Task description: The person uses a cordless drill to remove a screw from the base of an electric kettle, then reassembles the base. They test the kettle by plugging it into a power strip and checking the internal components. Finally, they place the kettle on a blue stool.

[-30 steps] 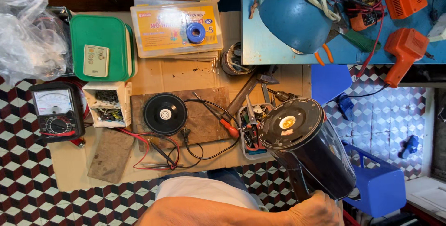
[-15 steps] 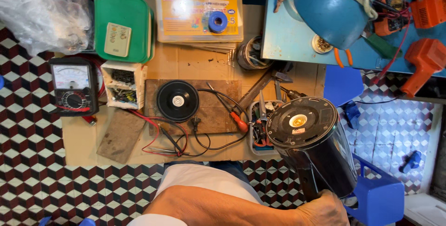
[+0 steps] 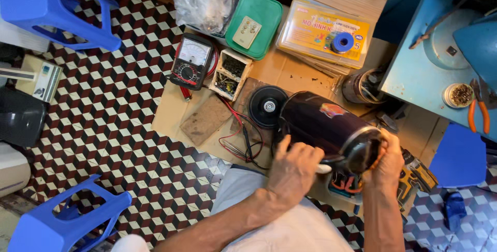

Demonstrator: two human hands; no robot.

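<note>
The dark kettle body [image 3: 326,125] lies tilted on its side over the cardboard sheet [image 3: 290,78] (near a black round disc [image 3: 267,106]), left hand [image 3: 292,172] gripping its white handle, right hand [image 3: 385,161] closed around its open end, probably inspecting inside; turning it needs firm support.

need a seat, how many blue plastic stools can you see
2 whole ones: one blue stool at top left, another blue stool at bottom left. The blue shape at right may be a third, cropped.
</note>
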